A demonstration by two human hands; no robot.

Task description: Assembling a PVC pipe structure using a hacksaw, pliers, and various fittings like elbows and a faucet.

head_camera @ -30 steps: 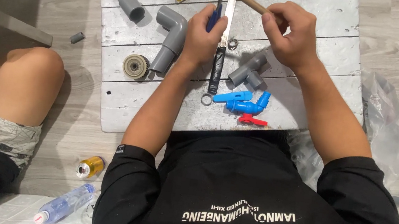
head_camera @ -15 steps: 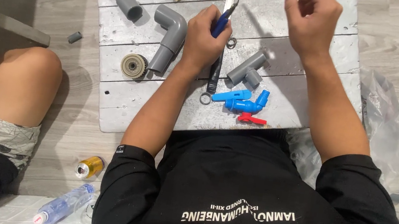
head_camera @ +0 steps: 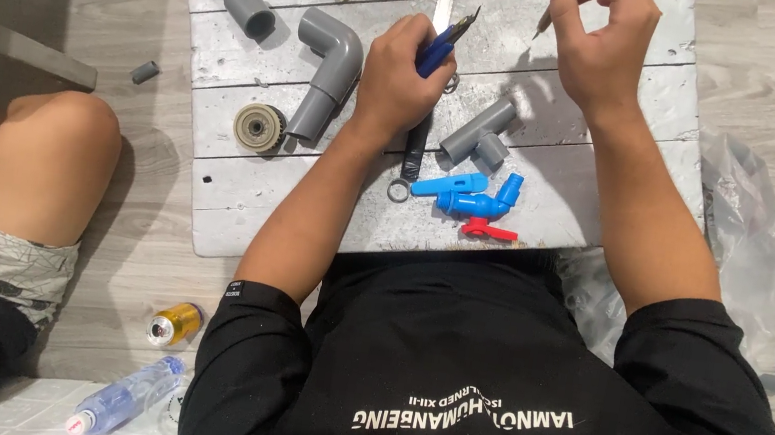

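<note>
Right hand (head_camera: 598,50) has lifted the thin stick (head_camera: 543,22) clear, pinched tight; left hand (head_camera: 405,79) keeps its grip clamped on blue-handled pliers (head_camera: 442,45).

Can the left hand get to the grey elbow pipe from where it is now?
Probably yes. The grey elbow pipe lies just beside the left hand on the white board, with bare board between them. But that hand already has blue-handled pliers in its grip, so it would have to set them down first.
</note>
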